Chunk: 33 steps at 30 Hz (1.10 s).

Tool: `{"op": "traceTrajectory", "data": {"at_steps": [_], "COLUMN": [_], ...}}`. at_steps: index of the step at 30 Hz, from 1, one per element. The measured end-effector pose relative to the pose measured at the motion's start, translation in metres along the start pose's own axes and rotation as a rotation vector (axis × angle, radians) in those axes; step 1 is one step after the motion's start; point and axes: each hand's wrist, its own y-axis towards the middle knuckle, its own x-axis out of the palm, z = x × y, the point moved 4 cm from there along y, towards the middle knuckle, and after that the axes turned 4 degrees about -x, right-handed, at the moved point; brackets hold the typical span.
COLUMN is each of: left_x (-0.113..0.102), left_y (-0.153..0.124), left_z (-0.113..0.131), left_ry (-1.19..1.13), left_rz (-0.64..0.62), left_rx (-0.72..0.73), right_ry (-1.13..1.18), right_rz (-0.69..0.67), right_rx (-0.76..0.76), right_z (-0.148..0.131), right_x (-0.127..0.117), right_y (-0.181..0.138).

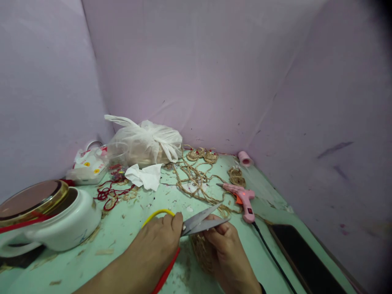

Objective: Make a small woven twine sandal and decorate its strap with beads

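My left hand grips a pair of scissors with yellow and red handles; the blades are slightly parted and point right. Under the blades my right hand is closed on a coiled jute piece lying on the green table. Loose jute rope trails away behind the hands.
A pink glue gun with a black cord lies right of the scissors. Also in view: a white pot with a gold lid, red thread, a tissue, a tied plastic bag, small jute coils, a pink spool, and a dark phone.
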Motion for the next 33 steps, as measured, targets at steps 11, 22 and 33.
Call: {"op": "traceTrajectory", "data": {"at_steps": [11,22,33], "left_x": [-0.029,-0.03,-0.046], "left_y": [0.006,0.008,0.0], "left_z": [-0.035,-0.036,-0.046], "left_ry": [-0.629,-0.887,-0.771], "left_rz": [0.325,0.286,0.442], "left_rx": [-0.123,-0.179,-0.167], "right_ry": [0.176,-0.022,-0.73], "right_rz": [-0.031,0.036,-0.003], "right_rx": [0.228,0.042,-0.152], "right_z": [0.005,0.009,0.017], "right_x": [0.001,0.002,0.015], "right_y": [0.001,0.001,0.024]}}
